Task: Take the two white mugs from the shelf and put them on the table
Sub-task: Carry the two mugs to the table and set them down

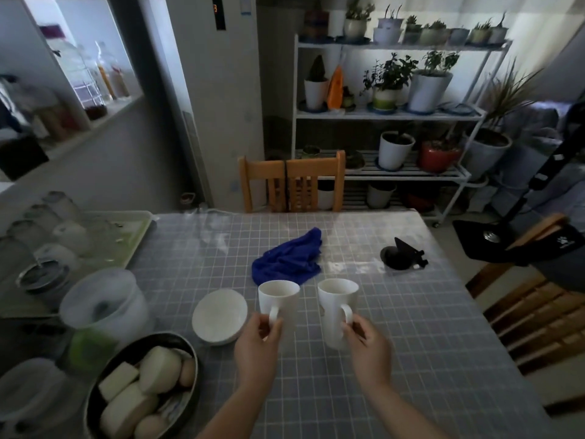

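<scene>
Two white mugs are upright over the grey checked table [411, 327], side by side near its middle. My left hand [258, 346] pinches the handle of the left mug [278, 296]. The handle of the right mug [336, 308] is gripped by my right hand [368, 348]. Both handles point toward me. I cannot tell whether the mug bases touch the tabletop. The white plant shelf [389, 114] stands behind the table at the back right.
A crumpled blue cloth [289, 256] lies just beyond the mugs. White stacked bowls [220, 316] sit left of the left mug. A dark bowl of buns and eggs [142, 388], containers and a glass tray crowd the left side. A black object [402, 256] lies right. A wooden chair [291, 182] stands behind.
</scene>
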The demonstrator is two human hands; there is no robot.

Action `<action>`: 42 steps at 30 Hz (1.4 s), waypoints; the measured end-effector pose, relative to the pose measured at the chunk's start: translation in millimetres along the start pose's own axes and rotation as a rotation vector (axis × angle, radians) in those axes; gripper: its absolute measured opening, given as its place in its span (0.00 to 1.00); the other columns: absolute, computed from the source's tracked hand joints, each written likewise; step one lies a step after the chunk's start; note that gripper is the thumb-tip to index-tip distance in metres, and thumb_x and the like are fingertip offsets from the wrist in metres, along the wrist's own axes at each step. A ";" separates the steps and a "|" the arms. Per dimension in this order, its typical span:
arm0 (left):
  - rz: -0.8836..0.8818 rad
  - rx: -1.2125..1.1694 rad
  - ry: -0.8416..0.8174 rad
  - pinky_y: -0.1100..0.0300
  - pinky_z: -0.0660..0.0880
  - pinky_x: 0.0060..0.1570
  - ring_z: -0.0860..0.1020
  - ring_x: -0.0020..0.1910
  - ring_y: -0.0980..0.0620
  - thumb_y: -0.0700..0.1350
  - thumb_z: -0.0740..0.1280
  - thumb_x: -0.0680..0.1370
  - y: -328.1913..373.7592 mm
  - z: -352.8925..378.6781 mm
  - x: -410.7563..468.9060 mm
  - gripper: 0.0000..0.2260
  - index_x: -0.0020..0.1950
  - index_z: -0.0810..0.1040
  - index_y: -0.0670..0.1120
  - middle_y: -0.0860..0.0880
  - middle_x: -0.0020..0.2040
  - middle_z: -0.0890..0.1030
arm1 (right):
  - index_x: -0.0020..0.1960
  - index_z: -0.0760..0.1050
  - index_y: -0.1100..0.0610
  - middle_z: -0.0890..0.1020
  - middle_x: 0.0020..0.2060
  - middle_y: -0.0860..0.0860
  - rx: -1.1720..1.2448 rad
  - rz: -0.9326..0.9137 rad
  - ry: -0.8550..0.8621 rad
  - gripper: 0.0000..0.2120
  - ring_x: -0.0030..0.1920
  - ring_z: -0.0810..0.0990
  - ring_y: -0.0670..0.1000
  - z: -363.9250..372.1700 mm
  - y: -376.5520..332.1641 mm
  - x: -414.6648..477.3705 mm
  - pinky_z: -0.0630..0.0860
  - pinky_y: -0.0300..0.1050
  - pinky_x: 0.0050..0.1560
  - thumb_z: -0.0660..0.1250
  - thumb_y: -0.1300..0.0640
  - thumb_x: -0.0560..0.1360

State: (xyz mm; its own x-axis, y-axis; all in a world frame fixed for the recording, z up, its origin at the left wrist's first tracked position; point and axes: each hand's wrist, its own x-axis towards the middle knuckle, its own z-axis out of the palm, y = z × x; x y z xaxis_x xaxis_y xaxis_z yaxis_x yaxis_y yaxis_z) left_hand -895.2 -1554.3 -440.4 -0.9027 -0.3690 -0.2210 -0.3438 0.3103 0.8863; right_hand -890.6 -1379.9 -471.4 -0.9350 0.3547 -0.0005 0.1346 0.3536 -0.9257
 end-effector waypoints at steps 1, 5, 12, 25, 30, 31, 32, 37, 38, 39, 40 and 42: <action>-0.006 -0.003 0.000 0.63 0.72 0.35 0.79 0.39 0.56 0.45 0.68 0.77 -3.0 2.6 -0.7 0.05 0.41 0.76 0.49 0.52 0.38 0.81 | 0.43 0.78 0.49 0.83 0.38 0.50 0.000 0.005 -0.010 0.04 0.40 0.81 0.48 0.5 4.1 0.0 0.77 0.46 0.40 0.67 0.57 0.74; -0.024 -0.019 -0.005 0.66 0.69 0.34 0.78 0.38 0.58 0.43 0.69 0.77 -11.0 8.0 -2.8 0.07 0.39 0.75 0.49 0.51 0.38 0.80 | 0.44 0.79 0.52 0.83 0.39 0.50 -0.005 0.021 -0.035 0.02 0.41 0.81 0.48 1.8 18.3 -1.1 0.76 0.43 0.40 0.68 0.58 0.74; -0.072 -0.059 0.014 0.66 0.69 0.35 0.77 0.39 0.58 0.43 0.68 0.77 -24.6 10.9 -2.6 0.04 0.42 0.77 0.46 0.50 0.39 0.80 | 0.41 0.78 0.50 0.82 0.36 0.50 -0.017 0.005 -0.052 0.05 0.38 0.80 0.50 6.3 29.3 -4.2 0.75 0.45 0.38 0.68 0.59 0.74; -0.032 -0.080 -0.058 0.67 0.69 0.36 0.78 0.40 0.58 0.42 0.68 0.77 -39.1 4.1 -16.0 0.05 0.43 0.77 0.50 0.51 0.40 0.81 | 0.42 0.78 0.44 0.83 0.38 0.52 0.048 0.079 -0.061 0.09 0.37 0.79 0.48 2.1 31.9 -23.3 0.73 0.44 0.39 0.67 0.58 0.74; -0.019 -0.087 -0.053 0.65 0.70 0.36 0.78 0.37 0.56 0.41 0.69 0.77 -46.2 -0.7 -19.3 0.03 0.43 0.78 0.47 0.48 0.38 0.81 | 0.42 0.79 0.48 0.83 0.36 0.50 -0.001 0.091 -0.066 0.05 0.39 0.81 0.50 -4.3 33.9 -29.8 0.75 0.46 0.39 0.68 0.58 0.74; -0.022 -0.085 -0.054 0.65 0.69 0.36 0.79 0.38 0.56 0.41 0.69 0.76 -48.5 -1.5 -20.1 0.03 0.43 0.78 0.47 0.49 0.38 0.82 | 0.41 0.79 0.49 0.83 0.35 0.50 -0.012 0.097 -0.065 0.05 0.38 0.81 0.50 -5.3 35.0 -31.8 0.75 0.46 0.38 0.68 0.58 0.73; -0.026 -0.081 -0.057 0.66 0.69 0.36 0.79 0.39 0.57 0.41 0.69 0.76 -50.6 -2.3 -21.4 0.03 0.43 0.78 0.48 0.50 0.39 0.82 | 0.41 0.79 0.50 0.82 0.34 0.49 -0.024 0.100 -0.063 0.05 0.37 0.80 0.48 -6.2 36.0 -34.1 0.74 0.45 0.38 0.69 0.59 0.73; -0.033 -0.082 -0.098 0.67 0.70 0.38 0.80 0.41 0.59 0.41 0.71 0.75 -57.5 -4.0 -29.5 0.08 0.41 0.77 0.53 0.52 0.40 0.82 | 0.40 0.79 0.52 0.81 0.31 0.50 -0.065 0.120 -0.088 0.04 0.31 0.77 0.43 -5.2 39.5 -45.0 0.69 0.37 0.31 0.69 0.57 0.73; -0.033 -0.075 -0.108 0.67 0.70 0.37 0.80 0.41 0.58 0.41 0.71 0.74 -59.6 -3.7 -30.9 0.08 0.40 0.77 0.52 0.51 0.39 0.83 | 0.40 0.79 0.53 0.81 0.30 0.51 -0.075 0.121 -0.093 0.04 0.29 0.76 0.43 -5.3 40.0 -46.8 0.68 0.36 0.30 0.69 0.57 0.73; -0.030 -0.066 -0.120 0.67 0.70 0.37 0.80 0.41 0.58 0.42 0.72 0.74 -61.8 -3.1 -31.7 0.07 0.39 0.78 0.51 0.50 0.38 0.83 | 0.40 0.79 0.53 0.81 0.30 0.51 -0.080 0.120 -0.097 0.04 0.28 0.75 0.43 -5.6 40.8 -48.2 0.68 0.36 0.30 0.69 0.57 0.73; -0.029 -0.054 -0.131 0.67 0.70 0.37 0.81 0.40 0.59 0.42 0.72 0.74 -63.9 -2.5 -32.7 0.06 0.39 0.78 0.50 0.50 0.38 0.83 | 0.40 0.79 0.53 0.81 0.30 0.51 -0.080 0.126 -0.100 0.04 0.29 0.76 0.44 -5.8 41.9 -49.5 0.69 0.37 0.30 0.69 0.57 0.73; -0.027 -0.039 -0.140 0.67 0.70 0.36 0.79 0.36 0.63 0.43 0.73 0.73 -68.5 -2.1 -35.2 0.06 0.37 0.78 0.49 0.51 0.35 0.82 | 0.41 0.79 0.53 0.82 0.33 0.51 -0.066 0.148 -0.107 0.03 0.33 0.77 0.46 -6.5 43.2 -52.7 0.70 0.38 0.33 0.69 0.58 0.73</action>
State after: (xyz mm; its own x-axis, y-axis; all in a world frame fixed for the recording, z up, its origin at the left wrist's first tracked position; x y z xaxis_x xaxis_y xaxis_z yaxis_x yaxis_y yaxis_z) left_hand -839.4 -1564.4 -492.5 -0.9214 -0.2501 -0.2975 -0.3610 0.2668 0.8936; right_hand -833.4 -1377.7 -508.9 -0.9327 0.3138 -0.1779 0.2907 0.3617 -0.8858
